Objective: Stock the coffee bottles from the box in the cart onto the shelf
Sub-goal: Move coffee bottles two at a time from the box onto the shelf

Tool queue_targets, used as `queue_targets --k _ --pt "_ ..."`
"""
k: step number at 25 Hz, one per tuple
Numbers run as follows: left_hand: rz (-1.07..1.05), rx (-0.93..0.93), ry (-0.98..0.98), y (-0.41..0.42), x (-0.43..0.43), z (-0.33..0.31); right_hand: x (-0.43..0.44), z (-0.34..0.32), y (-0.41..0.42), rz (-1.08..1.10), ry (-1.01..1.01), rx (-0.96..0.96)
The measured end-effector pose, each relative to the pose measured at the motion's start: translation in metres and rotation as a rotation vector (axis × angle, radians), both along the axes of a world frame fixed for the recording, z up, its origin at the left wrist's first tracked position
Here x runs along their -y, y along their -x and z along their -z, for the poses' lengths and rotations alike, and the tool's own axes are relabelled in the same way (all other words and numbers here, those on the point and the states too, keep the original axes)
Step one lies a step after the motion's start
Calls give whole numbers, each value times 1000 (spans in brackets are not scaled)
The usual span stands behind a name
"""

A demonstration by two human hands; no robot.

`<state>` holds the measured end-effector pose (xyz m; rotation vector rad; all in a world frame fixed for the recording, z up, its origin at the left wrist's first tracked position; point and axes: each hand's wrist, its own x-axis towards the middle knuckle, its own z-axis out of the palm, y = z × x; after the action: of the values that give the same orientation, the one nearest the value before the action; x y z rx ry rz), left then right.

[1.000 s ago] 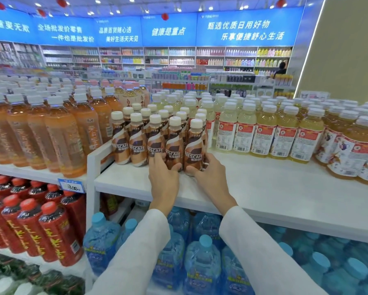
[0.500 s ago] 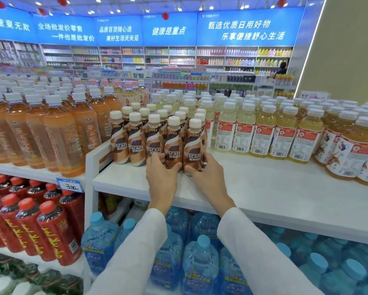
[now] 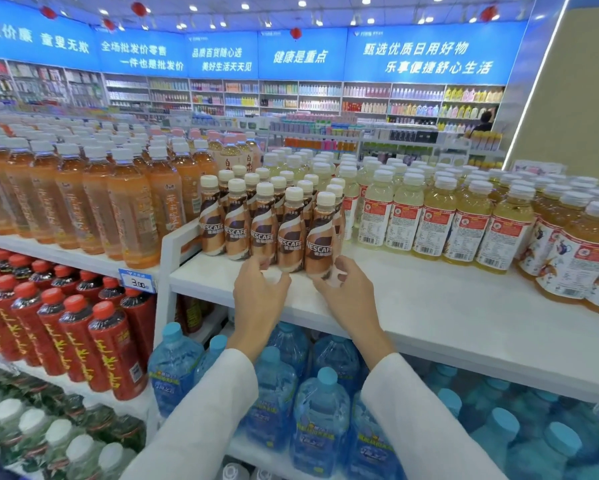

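Brown Nescafe coffee bottles (image 3: pixel 292 237) with cream caps stand in a tight block on the white top shelf (image 3: pixel 429 306), five across the front row and more behind. My left hand (image 3: pixel 260 296) is just in front of the middle bottles, its blurred fingertips at their bases. My right hand (image 3: pixel 347 293) is beside the rightmost front bottle (image 3: pixel 322 237), fingers loosely curved at its foot and blurred. Neither hand lifts a bottle. The cart and the box are out of view.
Orange tea bottles (image 3: pixel 131 216) fill the shelf to the left, and pale yellow drink bottles (image 3: pixel 440 223) stand to the right. Blue water jugs (image 3: pixel 320 420) sit below, red-capped bottles (image 3: pixel 83 341) at lower left. A white divider (image 3: pixel 173 244) borders the coffee block.
Both hands have slid down and back from the bottles' labels to their bases, loosening their hold. The view has shifted slightly; the bottles stay in place.
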<state>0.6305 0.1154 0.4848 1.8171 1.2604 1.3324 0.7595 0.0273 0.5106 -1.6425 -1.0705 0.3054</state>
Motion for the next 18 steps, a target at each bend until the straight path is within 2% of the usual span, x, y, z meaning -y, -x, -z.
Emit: queue_targets --k 4,7,10,14,18 --pt "-13 27 -20 41 39 11 39 15 13 -8 3 47" --pt "-66 67 -20 79 76 27 75 24 36 -127 -55 37" --pt "-146 95 87 125 117 53 96 47 65 -268 -37 -21" --pt "-328 73 245 193 166 102 96 101 118 -483 82 -61" --pt "-506 82 404 259 209 157 89 161 182 -591 301 -108"
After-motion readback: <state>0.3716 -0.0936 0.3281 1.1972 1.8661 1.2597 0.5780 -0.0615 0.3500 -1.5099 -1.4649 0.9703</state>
